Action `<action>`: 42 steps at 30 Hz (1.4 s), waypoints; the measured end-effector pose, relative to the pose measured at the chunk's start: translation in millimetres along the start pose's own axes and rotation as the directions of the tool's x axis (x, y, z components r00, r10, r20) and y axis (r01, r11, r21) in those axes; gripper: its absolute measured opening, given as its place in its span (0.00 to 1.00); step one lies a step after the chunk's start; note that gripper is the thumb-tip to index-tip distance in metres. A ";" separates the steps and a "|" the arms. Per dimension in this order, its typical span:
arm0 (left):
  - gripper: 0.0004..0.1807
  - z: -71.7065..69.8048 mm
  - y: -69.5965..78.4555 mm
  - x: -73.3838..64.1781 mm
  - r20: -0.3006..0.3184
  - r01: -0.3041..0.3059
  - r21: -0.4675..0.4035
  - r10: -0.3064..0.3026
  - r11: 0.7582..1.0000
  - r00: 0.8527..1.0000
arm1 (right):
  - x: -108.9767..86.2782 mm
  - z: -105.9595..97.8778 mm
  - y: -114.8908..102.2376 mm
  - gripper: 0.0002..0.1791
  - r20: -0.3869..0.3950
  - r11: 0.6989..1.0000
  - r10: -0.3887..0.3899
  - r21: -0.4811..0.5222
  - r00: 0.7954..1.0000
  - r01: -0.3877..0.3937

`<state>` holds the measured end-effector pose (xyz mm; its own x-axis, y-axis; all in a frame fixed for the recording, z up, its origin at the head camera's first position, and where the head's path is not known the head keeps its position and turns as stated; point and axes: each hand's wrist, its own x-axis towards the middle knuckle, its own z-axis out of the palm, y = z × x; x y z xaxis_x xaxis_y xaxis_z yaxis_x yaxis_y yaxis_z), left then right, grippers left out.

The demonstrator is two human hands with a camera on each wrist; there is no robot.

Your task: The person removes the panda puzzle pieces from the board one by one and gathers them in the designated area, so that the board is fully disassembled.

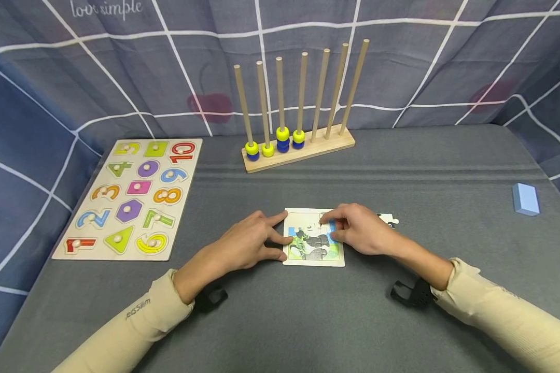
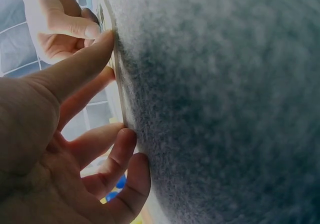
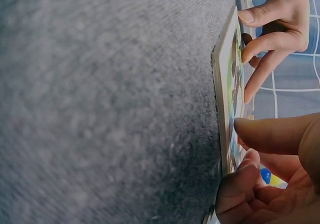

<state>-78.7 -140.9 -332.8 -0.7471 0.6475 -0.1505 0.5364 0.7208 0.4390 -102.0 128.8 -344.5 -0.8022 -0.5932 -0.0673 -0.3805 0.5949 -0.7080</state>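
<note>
A small square jigsaw puzzle (image 1: pixel 313 255) with a panda picture lies flat in a pale tray (image 1: pixel 303 262) at the middle of the table. My left hand (image 1: pixel 249 241) rests at the tray's left edge, its thumb and fingers spread along the border. Over the upper right of the picture, my right hand (image 1: pixel 361 230) pinches a puzzle piece (image 1: pixel 332 226) with blue on it between thumb and index finger, low against the tray. The fingers partly hide this piece. Just beyond the right hand lies a loose black-and-white puzzle piece (image 1: pixel 388 219), partly covered by the hand.
A number-and-shape peg board (image 1: pixel 186 171) lies at the left. Behind the puzzle stands a wooden rack (image 1: pixel 317 147) with tall pegs and several yellow and blue beads. A light blue block (image 1: pixel 526 199) sits far right. A checked curtain (image 1: pixel 401 62) hangs along the back.
</note>
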 end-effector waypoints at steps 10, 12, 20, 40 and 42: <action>0.21 -0.1 0.8 0.0 0.010 0.013 -0.002 -0.013 1.000 1.000 | 0.7 4.1 -3.5 0.13 -0.097 0.995 0.021 -0.098 0.995 -0.031; 0.21 0.1 1.1 0.1 0.012 0.017 -0.003 -0.017 1.000 1.000 | 1.3 4.8 -4.5 0.12 -0.110 0.989 0.005 -0.145 0.994 -0.021; 0.22 0.6 1.2 -0.4 0.014 0.021 -0.017 -0.020 1.000 1.000 | 2.7 2.7 -3.6 0.11 -0.098 0.991 0.000 -0.130 0.995 -0.012; 0.21 0.3 1.9 -0.8 0.014 0.031 -0.018 -0.031 0.999 0.999 | 1.0 -3.4 -2.9 0.13 -0.175 0.999 0.036 -0.004 0.984 -0.037; 0.21 0.2 2.1 -0.5 0.016 0.034 -0.018 -0.033 0.999 0.999 | 0.5 -4.2 -3.4 0.12 -0.161 0.999 0.034 0.001 0.986 -0.034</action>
<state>-77.1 -139.6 -332.0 -0.7583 0.6269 -0.1788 0.5039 0.7377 0.4493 -103.0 128.7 -339.2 -0.8783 -0.4775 0.0229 -0.3524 0.6142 -0.7061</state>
